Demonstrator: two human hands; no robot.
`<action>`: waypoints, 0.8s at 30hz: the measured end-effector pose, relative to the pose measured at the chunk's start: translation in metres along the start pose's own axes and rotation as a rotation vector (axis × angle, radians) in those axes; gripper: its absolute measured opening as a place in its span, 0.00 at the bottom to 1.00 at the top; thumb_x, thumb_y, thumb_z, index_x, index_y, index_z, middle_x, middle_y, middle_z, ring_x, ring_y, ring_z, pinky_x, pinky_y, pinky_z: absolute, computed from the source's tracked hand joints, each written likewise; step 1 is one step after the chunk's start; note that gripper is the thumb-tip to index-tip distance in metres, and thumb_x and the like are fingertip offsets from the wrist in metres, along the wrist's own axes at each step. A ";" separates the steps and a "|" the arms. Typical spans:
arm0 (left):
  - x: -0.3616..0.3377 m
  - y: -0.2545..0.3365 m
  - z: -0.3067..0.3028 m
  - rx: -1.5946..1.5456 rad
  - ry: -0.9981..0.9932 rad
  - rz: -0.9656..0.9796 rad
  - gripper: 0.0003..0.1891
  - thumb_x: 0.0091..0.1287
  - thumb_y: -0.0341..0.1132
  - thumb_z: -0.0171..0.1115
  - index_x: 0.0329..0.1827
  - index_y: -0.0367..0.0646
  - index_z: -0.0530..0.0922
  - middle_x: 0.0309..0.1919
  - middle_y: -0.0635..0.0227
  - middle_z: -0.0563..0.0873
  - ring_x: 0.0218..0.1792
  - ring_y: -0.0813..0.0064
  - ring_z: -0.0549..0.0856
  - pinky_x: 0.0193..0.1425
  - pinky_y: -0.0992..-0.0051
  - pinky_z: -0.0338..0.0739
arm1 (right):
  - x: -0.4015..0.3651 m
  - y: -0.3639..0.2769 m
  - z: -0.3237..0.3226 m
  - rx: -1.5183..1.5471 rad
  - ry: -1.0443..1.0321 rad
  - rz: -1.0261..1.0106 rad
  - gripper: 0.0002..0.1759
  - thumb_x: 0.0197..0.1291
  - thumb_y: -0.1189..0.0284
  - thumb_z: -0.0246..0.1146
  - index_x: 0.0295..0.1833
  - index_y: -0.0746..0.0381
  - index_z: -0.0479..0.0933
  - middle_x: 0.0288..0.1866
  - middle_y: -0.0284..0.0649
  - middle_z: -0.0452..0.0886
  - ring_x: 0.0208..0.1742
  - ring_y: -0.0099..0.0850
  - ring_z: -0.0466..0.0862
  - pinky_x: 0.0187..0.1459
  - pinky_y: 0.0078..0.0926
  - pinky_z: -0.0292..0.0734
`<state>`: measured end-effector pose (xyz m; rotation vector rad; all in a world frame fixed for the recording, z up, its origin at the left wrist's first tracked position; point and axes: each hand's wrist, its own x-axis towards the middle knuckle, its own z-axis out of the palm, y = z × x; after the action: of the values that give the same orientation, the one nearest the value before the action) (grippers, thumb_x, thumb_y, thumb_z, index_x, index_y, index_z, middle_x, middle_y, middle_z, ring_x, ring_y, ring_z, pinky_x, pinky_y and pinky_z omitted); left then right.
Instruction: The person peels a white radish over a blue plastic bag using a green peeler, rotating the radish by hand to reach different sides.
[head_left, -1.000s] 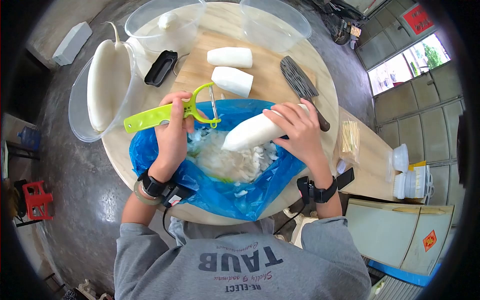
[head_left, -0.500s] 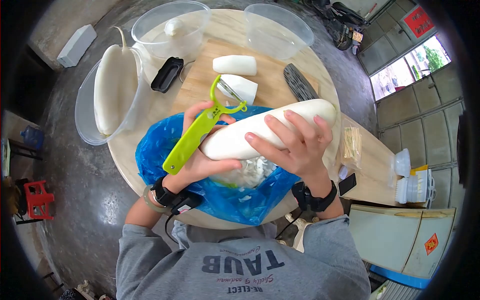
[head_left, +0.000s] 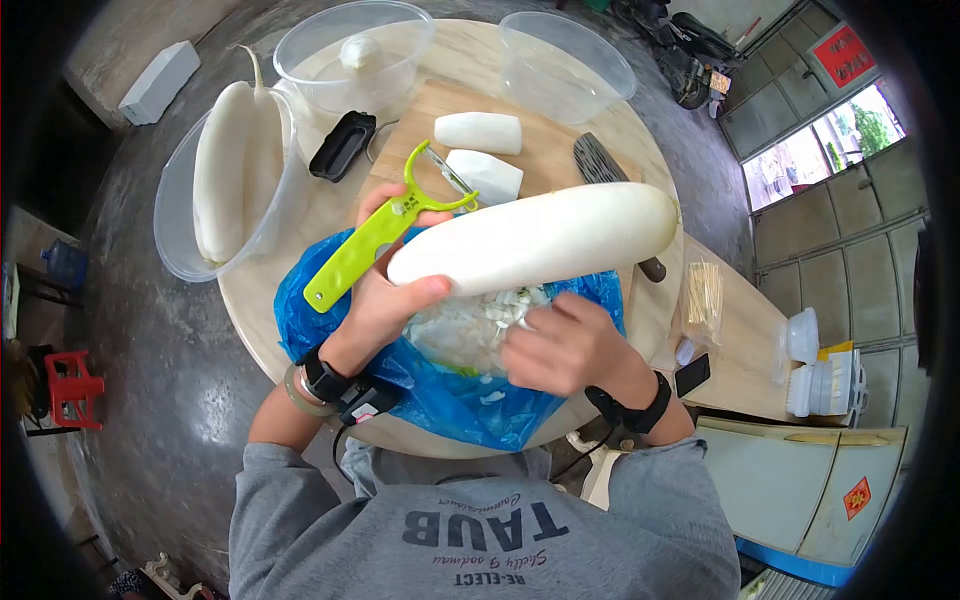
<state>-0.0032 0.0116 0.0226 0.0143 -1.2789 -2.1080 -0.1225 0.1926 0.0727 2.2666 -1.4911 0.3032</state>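
Note:
My left hand [head_left: 385, 305] holds a long white daikon radish [head_left: 535, 235] by its left end, and also grips a lime-green Y-shaped peeler [head_left: 365, 248]. The peeler's blade end points up and away from me. Curled and a little blurred, my right hand [head_left: 568, 345] is apart from the radish, below it and above a blue plastic bag [head_left: 470, 410]. What its fingers hold, if anything, is hidden. White peelings [head_left: 455, 335] lie in the bag. Behind the radish, two white radish pieces, one rounded [head_left: 478, 132] and one cut [head_left: 486, 176], rest on a wooden cutting board [head_left: 420, 120].
A knife with a patterned dark blade [head_left: 603, 160] lies at the board's right. One clear tub [head_left: 205, 235] holds large radishes, another [head_left: 345, 90] a white piece; a third [head_left: 565, 80] stands at the back. A black tray [head_left: 342, 146], wooden sticks [head_left: 703, 295] and a phone [head_left: 691, 375] are nearby.
My right hand has let go of the radish and moved down over the bag, its fingers curling. The radish and peeler have shifted slightly in my left hand.

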 end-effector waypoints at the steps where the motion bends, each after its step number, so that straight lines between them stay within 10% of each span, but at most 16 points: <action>1: 0.000 0.000 0.000 -0.008 0.006 0.014 0.46 0.46 0.32 0.74 0.66 0.48 0.52 0.49 0.60 0.77 0.55 0.66 0.76 0.60 0.65 0.71 | 0.003 0.002 0.004 0.168 -0.008 0.170 0.05 0.49 0.65 0.64 0.27 0.53 0.77 0.27 0.28 0.76 0.34 0.28 0.78 0.31 0.23 0.69; 4: 0.001 0.002 0.002 0.026 0.013 0.065 0.47 0.45 0.33 0.76 0.65 0.48 0.52 0.49 0.61 0.77 0.54 0.66 0.77 0.59 0.66 0.71 | -0.003 0.018 0.022 0.785 -0.165 0.711 0.18 0.49 0.57 0.68 0.36 0.61 0.78 0.32 0.32 0.78 0.35 0.33 0.80 0.28 0.27 0.72; 10: -0.003 0.009 0.000 0.644 -0.112 0.377 0.48 0.38 0.39 0.82 0.59 0.42 0.56 0.44 0.58 0.82 0.51 0.65 0.80 0.55 0.69 0.75 | 0.018 0.007 0.055 2.043 0.505 0.854 0.40 0.51 0.50 0.66 0.63 0.60 0.61 0.56 0.39 0.73 0.49 0.34 0.79 0.37 0.31 0.81; 17: 0.002 0.014 0.003 0.340 0.023 0.234 0.37 0.51 0.40 0.73 0.58 0.39 0.58 0.42 0.54 0.81 0.51 0.59 0.80 0.55 0.65 0.75 | 0.008 0.022 0.083 2.234 0.493 0.789 0.44 0.48 0.56 0.69 0.67 0.59 0.57 0.59 0.41 0.71 0.57 0.36 0.76 0.41 0.36 0.82; 24: -0.001 0.006 -0.026 0.363 0.150 0.370 0.18 0.67 0.43 0.52 0.50 0.38 0.64 0.37 0.55 0.78 0.30 0.65 0.82 0.39 0.70 0.77 | -0.017 0.032 0.076 2.121 0.623 0.735 0.42 0.45 0.68 0.71 0.66 0.60 0.59 0.57 0.42 0.72 0.57 0.37 0.75 0.47 0.37 0.80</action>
<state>0.0094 -0.0101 0.0137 0.0851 -1.4323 -1.5190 -0.1621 0.1618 0.0054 1.4987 -1.4763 3.6204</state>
